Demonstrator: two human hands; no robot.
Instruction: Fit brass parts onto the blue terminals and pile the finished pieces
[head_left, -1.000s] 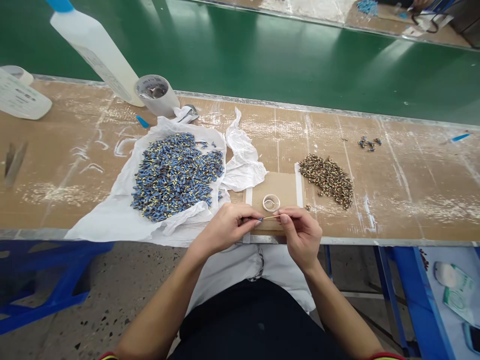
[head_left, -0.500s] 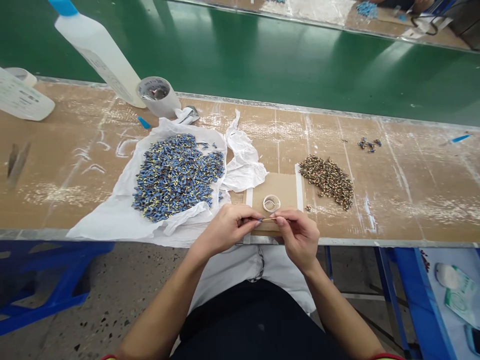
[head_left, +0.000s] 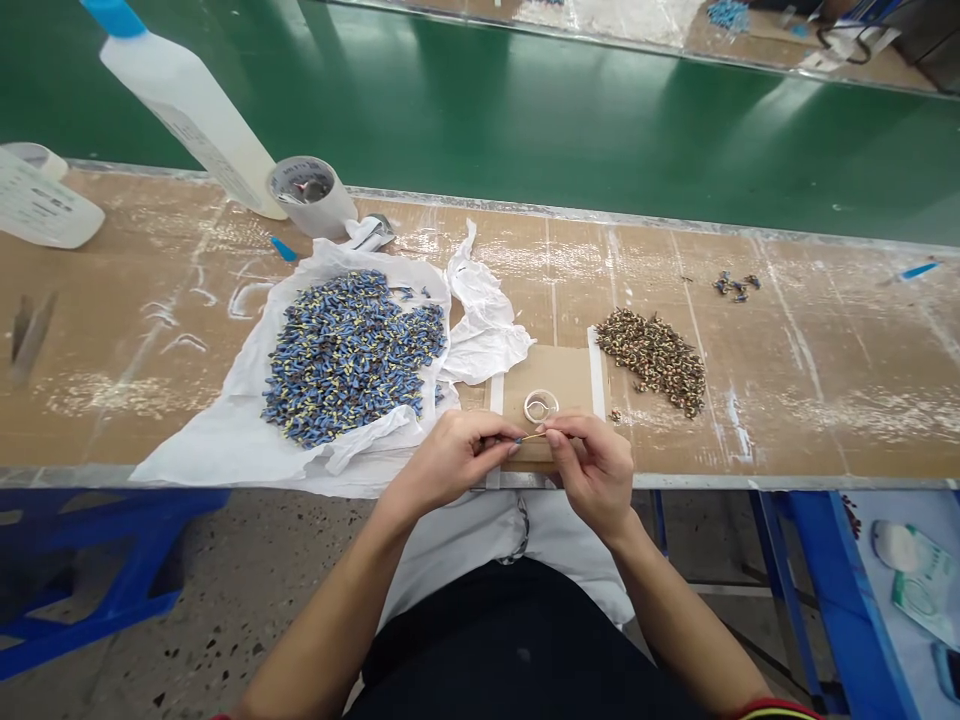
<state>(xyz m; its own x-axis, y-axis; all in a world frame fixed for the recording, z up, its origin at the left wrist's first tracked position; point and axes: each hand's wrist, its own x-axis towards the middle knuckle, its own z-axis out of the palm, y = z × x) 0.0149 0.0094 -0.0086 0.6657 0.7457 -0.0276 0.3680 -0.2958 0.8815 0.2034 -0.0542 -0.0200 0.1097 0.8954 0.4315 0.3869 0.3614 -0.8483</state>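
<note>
Over the table's front edge, my left hand (head_left: 454, 460) pinches a small blue piece (head_left: 517, 441) between thumb and fingertips. My right hand (head_left: 598, 470) grips a thin light-brown stick (head_left: 534, 436), whose tip meets the blue piece. Just beyond my fingers is a small round clear container (head_left: 527, 408) on a taped cardboard sheet (head_left: 570, 372). To the left, a large heap of small blue and yellow pieces (head_left: 349, 355) lies on white paper (head_left: 217, 430). A smaller heap of brownish, cream-tipped pieces (head_left: 652, 360) lies to the right.
A tall white bottle with a blue cap (head_left: 191, 110) leans behind a tape roll (head_left: 330, 212). Another bottle (head_left: 45, 205) stands far left. Crumpled white paper (head_left: 487, 330) lies mid-table. Several loose pieces (head_left: 739, 288) sit at right. A green surface (head_left: 585, 130) runs behind the table.
My right hand has shifted slightly left and turned a little, with the stick still against the blue piece. My left hand stays almost in place. The whole view has moved slightly.
</note>
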